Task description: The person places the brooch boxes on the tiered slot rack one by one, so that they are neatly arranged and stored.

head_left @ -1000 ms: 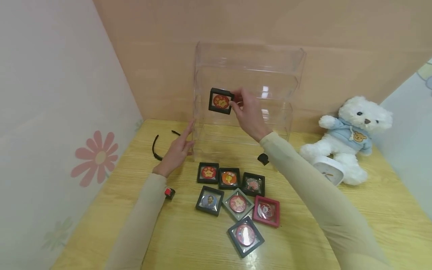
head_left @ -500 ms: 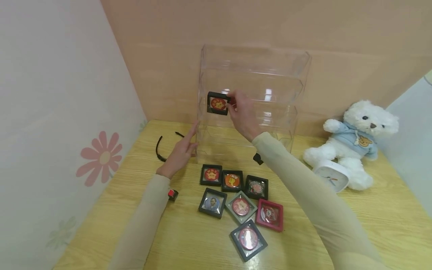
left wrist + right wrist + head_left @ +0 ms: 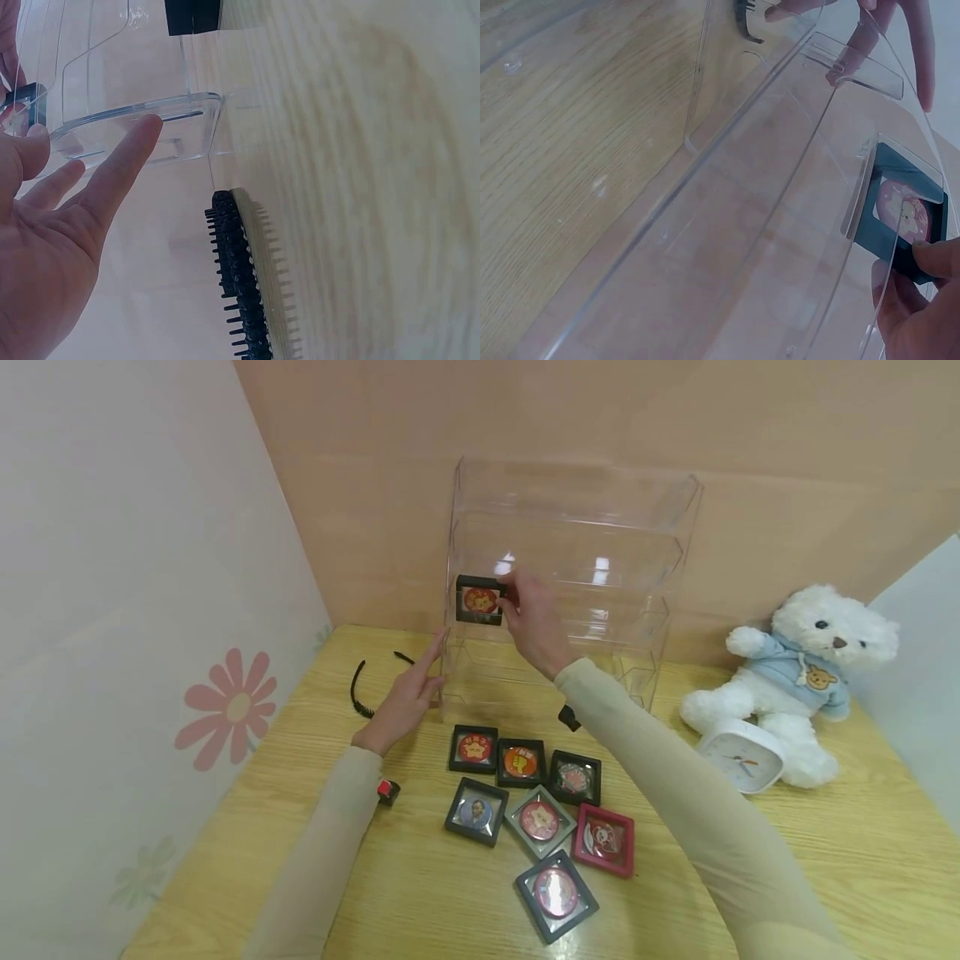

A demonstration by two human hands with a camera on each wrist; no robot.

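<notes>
My right hand [image 3: 536, 618] pinches the right side of a small black-framed badge [image 3: 480, 601] with a red round face. It holds the frame upright at the left end of a middle tier of the clear plastic display rack [image 3: 573, 514]. In the right wrist view, the badge's lower edge [image 3: 902, 210] sits behind the tier's clear front lip; whether it bears on the shelf I cannot tell. My left hand [image 3: 405, 702], fingers extended, touches the rack's left side near the bottom. The left wrist view shows its index finger against the clear side panel [image 3: 202, 124].
Several framed badges [image 3: 474, 749] lie on the wooden table in front of the rack, one with a red frame [image 3: 603, 841]. A black toothed headband [image 3: 358, 693] lies left of it. At right sit a white teddy bear [image 3: 798, 668] and a white clock [image 3: 741, 757].
My right hand has lowered the badge and brought it left, into the rack's middle tier. My left hand stays at the rack's side. The head view has shifted slightly.
</notes>
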